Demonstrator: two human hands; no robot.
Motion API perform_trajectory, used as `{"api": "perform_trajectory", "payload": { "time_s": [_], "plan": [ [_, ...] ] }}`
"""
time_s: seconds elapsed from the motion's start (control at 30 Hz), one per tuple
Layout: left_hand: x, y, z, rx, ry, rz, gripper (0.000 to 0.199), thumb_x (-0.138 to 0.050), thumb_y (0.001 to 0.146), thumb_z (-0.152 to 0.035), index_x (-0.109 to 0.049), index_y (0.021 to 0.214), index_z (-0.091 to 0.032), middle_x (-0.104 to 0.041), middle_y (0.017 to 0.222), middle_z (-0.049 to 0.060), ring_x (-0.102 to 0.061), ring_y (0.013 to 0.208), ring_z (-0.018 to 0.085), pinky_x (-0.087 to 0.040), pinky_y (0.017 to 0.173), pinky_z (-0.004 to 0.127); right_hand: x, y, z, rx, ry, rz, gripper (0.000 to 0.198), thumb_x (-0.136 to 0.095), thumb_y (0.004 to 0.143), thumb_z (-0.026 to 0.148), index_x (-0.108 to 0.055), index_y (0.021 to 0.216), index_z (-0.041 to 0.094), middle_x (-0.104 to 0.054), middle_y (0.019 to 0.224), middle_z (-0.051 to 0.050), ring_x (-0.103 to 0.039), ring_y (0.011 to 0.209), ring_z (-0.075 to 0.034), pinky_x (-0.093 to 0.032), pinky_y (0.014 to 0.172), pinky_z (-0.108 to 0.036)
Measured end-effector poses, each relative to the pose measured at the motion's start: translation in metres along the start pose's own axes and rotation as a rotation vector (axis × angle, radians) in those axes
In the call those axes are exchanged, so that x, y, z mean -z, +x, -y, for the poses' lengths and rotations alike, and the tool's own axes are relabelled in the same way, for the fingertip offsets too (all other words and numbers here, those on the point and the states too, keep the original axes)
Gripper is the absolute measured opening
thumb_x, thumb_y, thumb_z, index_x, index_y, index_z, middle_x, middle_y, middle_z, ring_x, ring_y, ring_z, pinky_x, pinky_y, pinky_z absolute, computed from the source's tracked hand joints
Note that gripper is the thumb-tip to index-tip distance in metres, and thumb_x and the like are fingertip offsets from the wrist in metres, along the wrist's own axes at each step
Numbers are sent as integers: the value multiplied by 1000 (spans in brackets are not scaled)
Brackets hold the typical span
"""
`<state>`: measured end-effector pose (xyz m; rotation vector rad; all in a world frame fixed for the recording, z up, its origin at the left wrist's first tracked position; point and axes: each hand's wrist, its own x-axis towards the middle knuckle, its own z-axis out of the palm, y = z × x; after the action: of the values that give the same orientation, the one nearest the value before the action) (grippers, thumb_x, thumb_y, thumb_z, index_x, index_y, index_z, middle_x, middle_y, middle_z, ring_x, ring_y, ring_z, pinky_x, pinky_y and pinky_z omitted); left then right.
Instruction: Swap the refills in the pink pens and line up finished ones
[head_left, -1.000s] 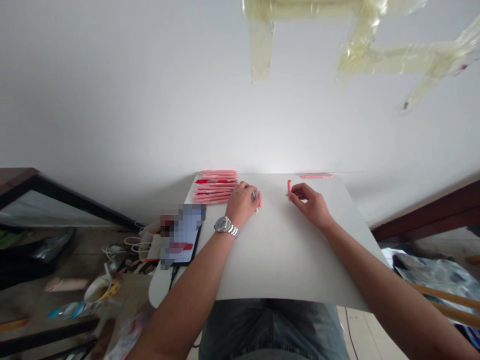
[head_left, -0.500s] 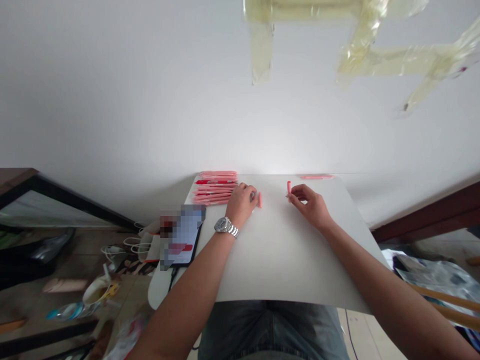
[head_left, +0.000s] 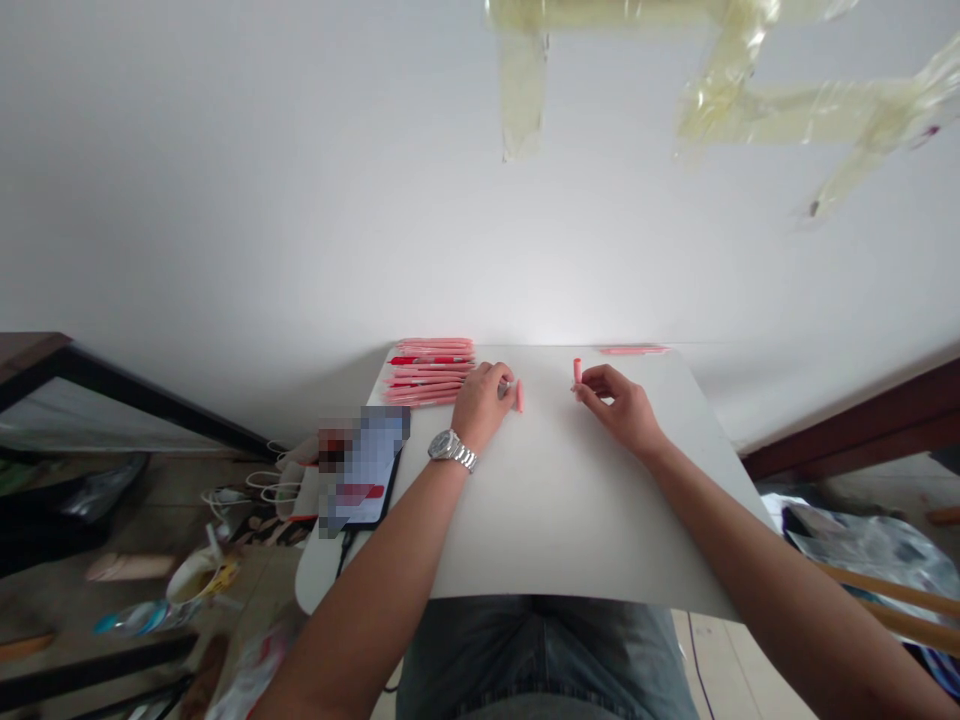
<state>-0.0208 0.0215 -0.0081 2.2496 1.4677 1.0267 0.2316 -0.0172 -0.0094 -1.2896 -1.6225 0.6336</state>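
Observation:
My left hand, with a metal-banded watch on its wrist, is closed in a pinch over the white table. At its fingertips a short pink pen piece stands nearly upright. Something pale shows between thumb and forefinger, too small to make out. To the right, my right hand pinches another short pink pen piece, held upright with its redder end on top. Beyond my left hand lies a pile of pink pens, with a few redder ones among them. A gap separates the two hands.
One pink pen lies along the table's back edge, against the wall. A phone with a cable rests at the table's left edge. The white table ends at my lap. A cup and a bottle are on the floor at left.
Both hands keep nearly the same place and grip. The whole view has shifted very slightly, with the table a little higher in the picture.

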Motion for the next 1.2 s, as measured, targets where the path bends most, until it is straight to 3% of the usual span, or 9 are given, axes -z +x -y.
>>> {"api": "perform_trajectory", "payload": {
  "time_s": [0.53, 0.73, 0.93, 1.2],
  "plan": [
    [-1, 1, -1, 29, -48, -50, 12, -65, 88, -13, -59, 90, -23, -65, 91, 1, -62, 80, 17, -46, 73, 31, 0, 0, 2, -8, -6, 8, 28, -68, 93, 50, -65, 99, 23, -76, 89, -5, -75, 82, -21, -61, 82, -38],
    [-2, 7, 1, 49, -338, -127, 4, -63, 92, -21, -60, 94, -22, -68, 94, 2, -64, 86, 16, -50, 82, 30, 0, -1, 2, 17, -29, 10, 24, -68, 93, 46, -66, 100, 23, -76, 90, -4, -74, 83, -21, -61, 78, -36],
    [-6, 12, 2, 51, -676, -108, 11, -66, 93, -29, -62, 98, -20, -69, 97, 4, -67, 91, 15, -54, 85, 28, -1, 0, 6, 136, -92, 18, 21, -64, 95, 44, -67, 99, 24, -74, 90, -4, -70, 78, -19, -60, 75, -36],
    [0, 8, -14, 41, -749, -69, 17, -70, 92, -35, -68, 96, -18, -71, 95, 4, -69, 87, 15, -55, 81, 26, -1, -1, 6, 231, -171, 53, 14, -63, 96, 36, -70, 97, 23, -72, 88, -4, -68, 78, -19, -56, 72, -34]
  ]
}}
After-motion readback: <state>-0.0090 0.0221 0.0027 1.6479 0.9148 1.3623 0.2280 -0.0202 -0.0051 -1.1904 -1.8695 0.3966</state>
